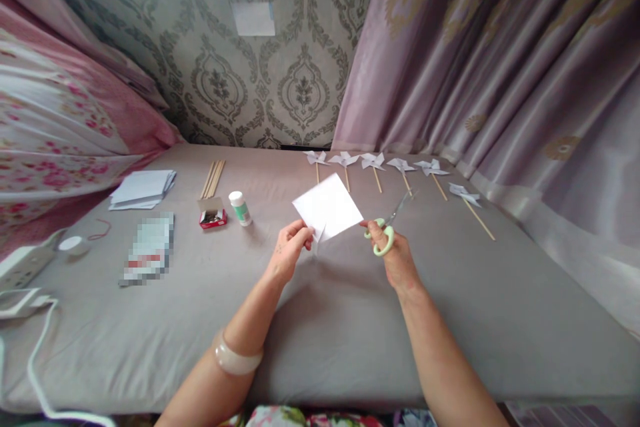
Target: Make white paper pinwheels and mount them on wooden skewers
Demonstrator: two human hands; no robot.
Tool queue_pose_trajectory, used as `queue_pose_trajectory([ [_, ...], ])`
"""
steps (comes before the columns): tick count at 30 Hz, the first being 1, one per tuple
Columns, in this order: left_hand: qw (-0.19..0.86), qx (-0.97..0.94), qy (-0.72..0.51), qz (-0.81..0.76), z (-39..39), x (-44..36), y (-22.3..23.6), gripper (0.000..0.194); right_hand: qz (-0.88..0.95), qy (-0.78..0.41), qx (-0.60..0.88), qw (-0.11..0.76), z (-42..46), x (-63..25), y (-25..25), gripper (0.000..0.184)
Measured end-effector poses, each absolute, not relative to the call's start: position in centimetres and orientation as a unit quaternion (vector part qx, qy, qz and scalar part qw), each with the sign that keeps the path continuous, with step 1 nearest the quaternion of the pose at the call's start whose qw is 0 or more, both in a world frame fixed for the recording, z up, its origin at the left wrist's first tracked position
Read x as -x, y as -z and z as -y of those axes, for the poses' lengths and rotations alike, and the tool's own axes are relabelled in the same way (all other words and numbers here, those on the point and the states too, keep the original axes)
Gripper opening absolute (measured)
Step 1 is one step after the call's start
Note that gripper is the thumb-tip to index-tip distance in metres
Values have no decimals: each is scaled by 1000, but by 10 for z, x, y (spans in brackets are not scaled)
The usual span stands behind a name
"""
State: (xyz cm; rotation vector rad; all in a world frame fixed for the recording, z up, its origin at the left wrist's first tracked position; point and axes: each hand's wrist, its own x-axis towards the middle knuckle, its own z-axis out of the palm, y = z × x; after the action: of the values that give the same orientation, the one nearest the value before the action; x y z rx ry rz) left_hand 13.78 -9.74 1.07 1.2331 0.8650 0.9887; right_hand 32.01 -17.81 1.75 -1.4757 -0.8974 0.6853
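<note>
A white square of paper is up above the table, turned so that one corner points away from me. My left hand pinches its near left corner, where a slit in the sheet leaves a flap apart. My right hand has its fingers through the pale green handles of a pair of scissors. The blades point up and away to the right, beside the paper and not cutting it. A fingertip of that hand is close to the sheet's right corner; whether it touches I cannot tell.
Several paper pinwheels on sticks lie along the back right. On the left are a paper stack, wooden sticks, a red box of small items, a glue stick, a blurred packet and a power strip.
</note>
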Motion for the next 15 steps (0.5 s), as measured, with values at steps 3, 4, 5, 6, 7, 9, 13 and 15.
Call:
queue_pose_trajectory([
  [3,604,-567,-415,-376,99,-137,-13,21,373,-301,636,605,177,-322,-13,48],
  [4,597,-578,-409,-377,100,-137,-14,21,368,-305,634,608,177,-322,-12,47],
  [5,590,-588,-403,-379,101,-137,-15,21,364,-312,631,610,177,-322,-11,46],
  [6,585,-596,-396,-382,102,-137,-17,22,361,-319,628,612,177,-322,-10,46],
  [7,581,-602,-389,-386,103,-137,-18,23,360,-325,624,613,177,-322,-9,47],
  [9,580,-608,-376,-390,105,-138,-20,24,363,-337,618,610,178,-322,-8,46],
  [13,584,-605,-368,-396,105,-139,-21,27,375,-360,615,593,179,-321,-8,37],
  [15,592,-591,-372,-402,104,-139,-19,28,378,-368,617,584,179,-320,-8,33],
])
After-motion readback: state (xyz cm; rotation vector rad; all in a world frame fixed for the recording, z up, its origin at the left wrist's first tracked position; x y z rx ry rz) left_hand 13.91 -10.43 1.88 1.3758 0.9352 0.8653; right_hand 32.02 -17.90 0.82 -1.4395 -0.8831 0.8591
